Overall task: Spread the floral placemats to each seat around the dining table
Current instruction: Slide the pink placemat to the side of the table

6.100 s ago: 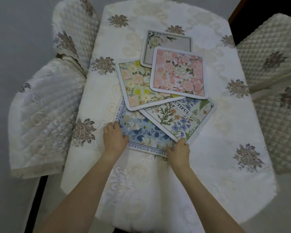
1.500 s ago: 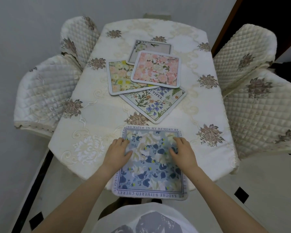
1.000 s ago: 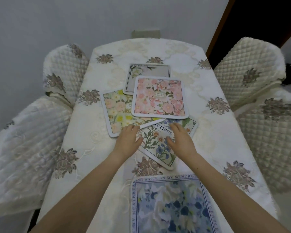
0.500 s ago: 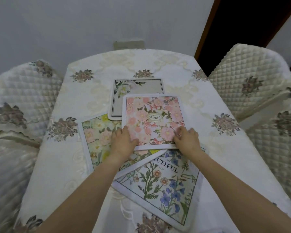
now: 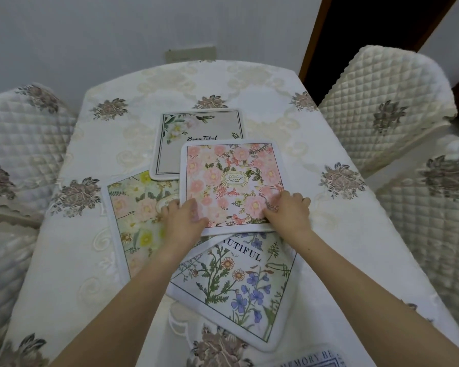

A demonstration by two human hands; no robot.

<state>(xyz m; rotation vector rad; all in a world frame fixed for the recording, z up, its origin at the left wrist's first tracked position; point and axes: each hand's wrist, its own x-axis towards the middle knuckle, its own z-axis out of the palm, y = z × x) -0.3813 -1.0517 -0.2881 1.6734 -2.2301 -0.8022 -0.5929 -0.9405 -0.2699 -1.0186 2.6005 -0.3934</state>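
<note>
Pink mat point(image 5: 231, 181) pinched at near corners, left hand point(image 5: 183, 221) and right hand point(image 5: 289, 213), thumbs on top; probably for lifting off pile.

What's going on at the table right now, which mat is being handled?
A person is laying out floral placemats on the dining table. Both hands, left hand and right hand, grip the near edge of the pink placemat, which lies on top of the overlapping pile. Under it are the grey placemat, the yellow placemat and the wildflower placemat. The blue placemat already lies apart at the near edge. The rest are not yet spread.
</note>
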